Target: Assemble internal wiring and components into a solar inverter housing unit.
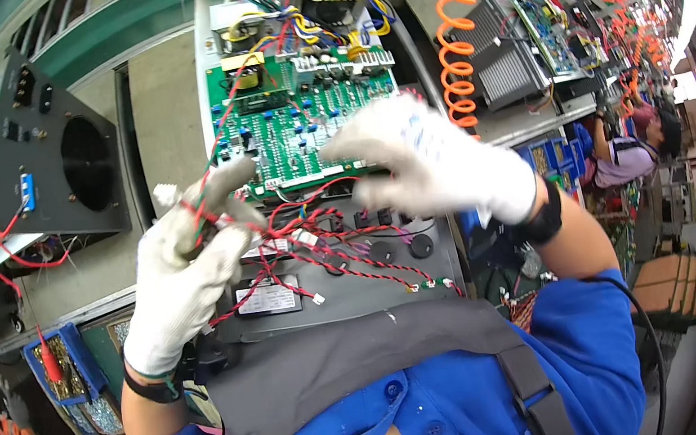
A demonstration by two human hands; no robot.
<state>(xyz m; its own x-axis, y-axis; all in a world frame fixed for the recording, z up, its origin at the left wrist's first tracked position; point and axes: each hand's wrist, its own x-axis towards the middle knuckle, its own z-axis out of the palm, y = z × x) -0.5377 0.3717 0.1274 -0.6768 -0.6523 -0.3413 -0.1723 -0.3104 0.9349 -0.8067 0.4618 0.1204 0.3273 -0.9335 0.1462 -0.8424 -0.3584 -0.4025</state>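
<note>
My left hand, in a white knit glove, is closed around a bundle of thin red wires, with a white connector sticking out by the fingers. From there the red wires fan out over a dark grey panel, several ending in small white plugs. My gloved right hand hovers over the near right edge of a green circuit board; its fingers are apart and nothing shows in them. Transformers and yellow and blue leads stand at the board's far end.
A black metal housing with a round fan opening stands at the left. Below it sits a blue bin of screws. An orange coiled hose hangs at the right, near a finned heatsink unit. Another person is farther right.
</note>
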